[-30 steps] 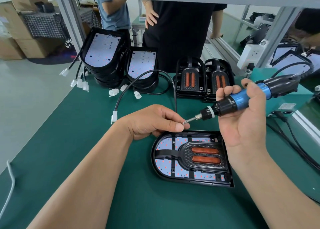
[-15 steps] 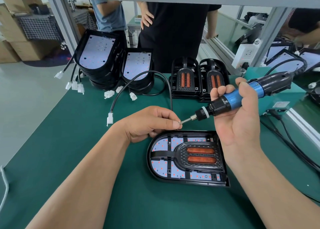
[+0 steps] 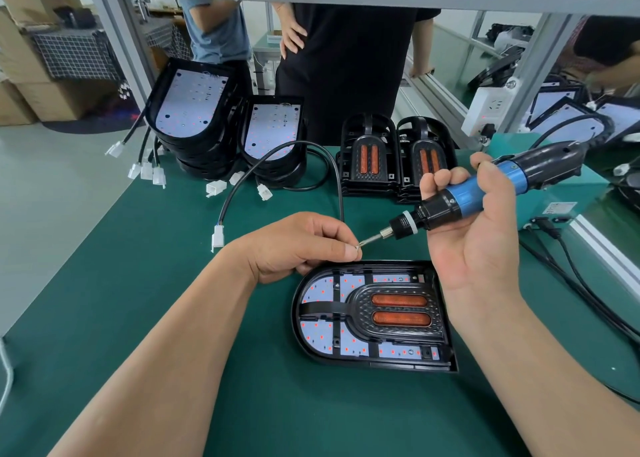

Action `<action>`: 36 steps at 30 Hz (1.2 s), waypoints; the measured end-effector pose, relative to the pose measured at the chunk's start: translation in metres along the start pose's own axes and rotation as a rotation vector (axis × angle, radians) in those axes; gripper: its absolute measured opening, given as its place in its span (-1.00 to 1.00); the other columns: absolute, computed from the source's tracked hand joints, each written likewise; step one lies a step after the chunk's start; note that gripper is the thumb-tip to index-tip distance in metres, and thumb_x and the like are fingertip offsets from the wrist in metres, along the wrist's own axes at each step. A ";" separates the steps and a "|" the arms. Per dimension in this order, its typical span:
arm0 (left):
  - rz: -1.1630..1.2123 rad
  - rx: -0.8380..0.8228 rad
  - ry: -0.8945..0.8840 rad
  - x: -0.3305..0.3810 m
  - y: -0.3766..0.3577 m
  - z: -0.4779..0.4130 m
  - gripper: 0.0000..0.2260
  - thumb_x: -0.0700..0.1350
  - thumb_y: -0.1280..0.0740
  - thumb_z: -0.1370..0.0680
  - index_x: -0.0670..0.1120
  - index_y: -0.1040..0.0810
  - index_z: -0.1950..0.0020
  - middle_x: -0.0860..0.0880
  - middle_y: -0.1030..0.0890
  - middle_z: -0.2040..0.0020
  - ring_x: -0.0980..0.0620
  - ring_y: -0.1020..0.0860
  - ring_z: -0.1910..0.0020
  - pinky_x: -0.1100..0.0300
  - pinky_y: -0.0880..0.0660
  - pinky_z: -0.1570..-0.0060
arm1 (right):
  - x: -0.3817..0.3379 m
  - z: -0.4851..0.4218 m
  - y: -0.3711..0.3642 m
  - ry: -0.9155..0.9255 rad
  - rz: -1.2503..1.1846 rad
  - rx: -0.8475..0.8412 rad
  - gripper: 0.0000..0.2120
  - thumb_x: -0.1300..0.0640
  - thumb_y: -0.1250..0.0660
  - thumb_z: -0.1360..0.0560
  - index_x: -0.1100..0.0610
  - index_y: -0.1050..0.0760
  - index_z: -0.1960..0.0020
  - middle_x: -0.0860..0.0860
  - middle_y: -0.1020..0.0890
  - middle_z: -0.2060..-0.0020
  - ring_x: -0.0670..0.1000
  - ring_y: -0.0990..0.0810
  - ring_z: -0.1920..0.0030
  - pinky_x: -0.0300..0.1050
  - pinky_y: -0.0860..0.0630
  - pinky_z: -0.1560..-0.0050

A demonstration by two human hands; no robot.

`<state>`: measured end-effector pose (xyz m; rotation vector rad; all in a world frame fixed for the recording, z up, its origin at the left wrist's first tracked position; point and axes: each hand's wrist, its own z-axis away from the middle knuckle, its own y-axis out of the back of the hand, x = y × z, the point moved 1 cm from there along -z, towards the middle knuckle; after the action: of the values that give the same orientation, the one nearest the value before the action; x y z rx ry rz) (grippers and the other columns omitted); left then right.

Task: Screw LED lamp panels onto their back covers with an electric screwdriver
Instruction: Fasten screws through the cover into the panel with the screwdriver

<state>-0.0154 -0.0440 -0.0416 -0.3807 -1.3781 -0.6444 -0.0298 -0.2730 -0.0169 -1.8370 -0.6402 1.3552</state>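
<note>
A lamp assembly lies flat on the green mat, a black cover with two orange strips over a white LED panel. Just above its far left corner my left hand pinches a small screw between thumb and forefinger. My right hand grips the blue and black electric screwdriver, held nearly level above the lamp. The bit tip touches the screw at my left fingertips.
Two stacks of LED panels in back covers with white-plug cables stand at the back left. Two stacks of black covers stand behind the lamp. A black cable loops across the mat. Cords trail at right. Two people stand beyond the table.
Both hands have held nearly the same pose, with the bit meeting the screw at my left fingertips. The view shifted slightly.
</note>
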 end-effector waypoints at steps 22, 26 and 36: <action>-0.067 0.012 -0.012 0.000 0.001 -0.002 -0.95 -0.05 -0.48 -0.53 0.00 -0.71 0.07 0.05 -0.55 0.29 0.16 -0.30 0.43 0.34 -0.20 0.47 | -0.001 0.000 0.000 -0.001 0.032 -0.043 -0.86 0.19 -0.30 -0.69 0.14 -0.44 -0.23 0.04 -0.54 0.16 0.04 -0.61 0.12 0.05 -0.61 -0.24; -0.048 0.018 -0.022 -0.002 0.001 -0.002 -0.90 -0.01 -0.50 -0.50 -0.02 -0.72 0.06 0.02 -0.56 0.26 0.14 -0.28 0.41 0.32 -0.17 0.46 | -0.002 0.000 0.000 0.003 0.034 -0.047 -0.84 0.20 -0.30 -0.68 0.14 -0.42 -0.25 0.04 -0.53 0.16 0.04 -0.59 0.12 0.05 -0.61 -0.21; 0.023 0.029 -0.064 -0.005 0.002 -0.005 -0.94 -0.09 -0.47 -0.55 -0.05 -0.73 0.05 0.05 -0.52 0.31 0.15 -0.28 0.41 0.33 -0.17 0.46 | -0.002 0.002 -0.002 0.037 0.057 -0.088 -0.88 0.21 -0.29 -0.70 0.12 -0.44 -0.23 0.03 -0.54 0.15 0.04 -0.60 0.10 0.04 -0.59 -0.24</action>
<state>-0.0104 -0.0444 -0.0469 -0.3965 -1.4403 -0.5973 -0.0325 -0.2729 -0.0145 -1.9598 -0.6417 1.3453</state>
